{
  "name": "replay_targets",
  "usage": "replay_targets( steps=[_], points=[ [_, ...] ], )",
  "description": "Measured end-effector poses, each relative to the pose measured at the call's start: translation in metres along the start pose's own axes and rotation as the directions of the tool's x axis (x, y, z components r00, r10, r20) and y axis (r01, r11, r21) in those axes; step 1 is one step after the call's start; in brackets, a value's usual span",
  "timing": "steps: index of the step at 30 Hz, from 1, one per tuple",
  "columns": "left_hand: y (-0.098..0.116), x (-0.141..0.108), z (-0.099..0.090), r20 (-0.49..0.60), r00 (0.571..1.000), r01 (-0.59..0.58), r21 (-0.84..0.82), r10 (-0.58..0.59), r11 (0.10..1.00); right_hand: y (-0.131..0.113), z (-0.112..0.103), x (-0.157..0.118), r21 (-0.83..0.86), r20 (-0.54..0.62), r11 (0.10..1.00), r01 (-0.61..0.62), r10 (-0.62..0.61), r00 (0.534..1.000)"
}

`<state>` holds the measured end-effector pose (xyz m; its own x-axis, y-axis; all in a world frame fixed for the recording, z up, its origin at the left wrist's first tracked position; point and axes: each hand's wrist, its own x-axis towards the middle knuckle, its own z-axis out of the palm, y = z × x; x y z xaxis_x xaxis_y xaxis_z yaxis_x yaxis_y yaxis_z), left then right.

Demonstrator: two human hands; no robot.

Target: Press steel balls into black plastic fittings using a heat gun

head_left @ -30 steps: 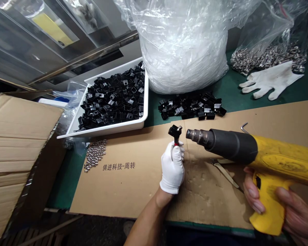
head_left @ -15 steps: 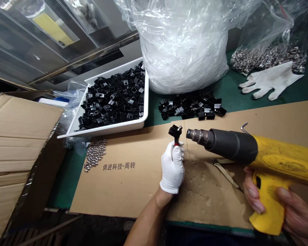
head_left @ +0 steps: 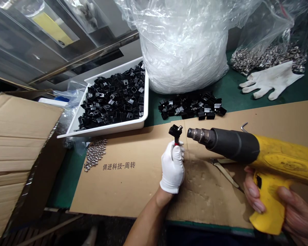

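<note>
My left hand [head_left: 172, 167], in a white glove, is closed around a tool with a bit of red at its top. A small black plastic part [head_left: 175, 131] with a silver metal pin sits upright above my fist. My bare right hand [head_left: 292, 208] grips the handle of a yellow heat gun [head_left: 284, 157]. Its stepped metal nozzle points left at the black part, with a small gap between them. Beneath the heat gun lies a pair of pliers [head_left: 227, 175] with pale handles, partly hidden.
Cardboard [head_left: 133, 191] covers the green table. A white tray [head_left: 102, 130] of black parts, small metal pieces [head_left: 95, 154], loose black parts [head_left: 192, 106], a hex key [head_left: 243, 127], a large plastic bag [head_left: 184, 51], a spare glove [head_left: 272, 80] and a carton [head_left: 17, 136] surround my hands.
The heat gun has shifted slightly to the right, so its nozzle is a little farther from the black part. My left hand has hardly moved.
</note>
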<state>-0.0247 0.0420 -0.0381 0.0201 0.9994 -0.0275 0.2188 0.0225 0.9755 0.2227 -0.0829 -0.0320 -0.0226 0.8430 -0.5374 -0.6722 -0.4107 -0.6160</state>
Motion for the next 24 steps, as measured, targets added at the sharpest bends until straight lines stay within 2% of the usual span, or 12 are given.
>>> replay_targets(
  steps=[24],
  points=[
    [0.0004,-0.0002,0.0017,-0.018,1.000,0.023,-0.025,-0.023,0.999,-0.0012,-0.0014,0.0005,0.000,0.019,1.000,-0.025,0.025,1.000]
  ],
)
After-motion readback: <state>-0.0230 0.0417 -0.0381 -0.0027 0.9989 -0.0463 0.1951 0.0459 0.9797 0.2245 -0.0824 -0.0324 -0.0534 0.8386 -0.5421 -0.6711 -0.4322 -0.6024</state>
